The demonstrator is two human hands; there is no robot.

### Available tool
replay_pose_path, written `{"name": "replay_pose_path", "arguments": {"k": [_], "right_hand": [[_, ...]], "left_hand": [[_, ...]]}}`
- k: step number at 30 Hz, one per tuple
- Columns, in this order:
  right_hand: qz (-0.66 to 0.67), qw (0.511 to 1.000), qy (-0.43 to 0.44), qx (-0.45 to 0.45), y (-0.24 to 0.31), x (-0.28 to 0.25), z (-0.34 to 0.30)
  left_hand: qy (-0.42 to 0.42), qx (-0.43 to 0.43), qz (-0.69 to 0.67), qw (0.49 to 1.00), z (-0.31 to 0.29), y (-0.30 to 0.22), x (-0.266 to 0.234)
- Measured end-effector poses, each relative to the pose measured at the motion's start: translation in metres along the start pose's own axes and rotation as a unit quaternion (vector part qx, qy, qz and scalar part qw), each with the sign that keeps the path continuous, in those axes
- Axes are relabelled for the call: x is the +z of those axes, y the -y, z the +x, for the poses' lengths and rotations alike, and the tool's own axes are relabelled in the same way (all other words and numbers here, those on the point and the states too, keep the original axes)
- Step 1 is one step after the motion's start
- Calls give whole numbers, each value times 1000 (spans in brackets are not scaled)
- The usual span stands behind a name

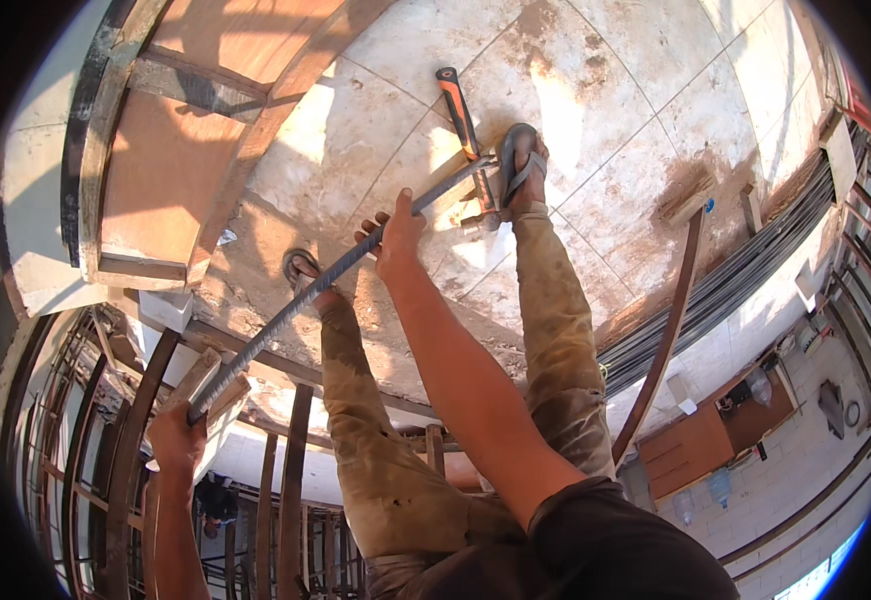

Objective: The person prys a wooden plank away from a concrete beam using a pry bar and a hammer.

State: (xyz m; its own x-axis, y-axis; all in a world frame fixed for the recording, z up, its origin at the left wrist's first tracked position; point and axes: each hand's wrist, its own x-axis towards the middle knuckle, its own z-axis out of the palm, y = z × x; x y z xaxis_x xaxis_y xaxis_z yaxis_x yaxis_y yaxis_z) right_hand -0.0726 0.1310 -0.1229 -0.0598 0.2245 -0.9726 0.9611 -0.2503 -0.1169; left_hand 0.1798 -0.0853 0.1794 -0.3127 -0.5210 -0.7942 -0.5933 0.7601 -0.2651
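Observation:
A long ribbed steel pry bar (296, 303) slants from lower left to upper right across the view. My left hand (176, 440) is closed round its lower end. Farther up the bar, my right hand (401, 238) grips it, thumb and fingertips showing on either side. The bar's flattened, split-looking tip lies over the handle of a hammer (463, 118) and close to my right sandal (519, 165). The hammer has a black and orange grip and rests on the dusty tiled floor, its metal head beside my right foot.
Wooden formwork panels (171, 165) stand at the left. A bundle of thin steel rods (716, 270) runs along the right edge, with a brown curved bar (668, 350) beside it. Beyond the slab edge, a lower level holds brown boards (691, 450) and timber posts (294, 490).

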Motion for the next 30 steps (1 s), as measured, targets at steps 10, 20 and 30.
{"name": "replay_pose_path", "arguments": {"k": [10,20,30], "right_hand": [[-110,975,-161,-110,-63,21,78],[-98,947,-233,-195,-104,56,114],[-13,988,-70,-139,-122,27,165]], "left_hand": [[44,19,-140,989,84,44,152],[-22,10,-165,986,232,62,311],[-74,12,-228,971,302,34,442]]}}
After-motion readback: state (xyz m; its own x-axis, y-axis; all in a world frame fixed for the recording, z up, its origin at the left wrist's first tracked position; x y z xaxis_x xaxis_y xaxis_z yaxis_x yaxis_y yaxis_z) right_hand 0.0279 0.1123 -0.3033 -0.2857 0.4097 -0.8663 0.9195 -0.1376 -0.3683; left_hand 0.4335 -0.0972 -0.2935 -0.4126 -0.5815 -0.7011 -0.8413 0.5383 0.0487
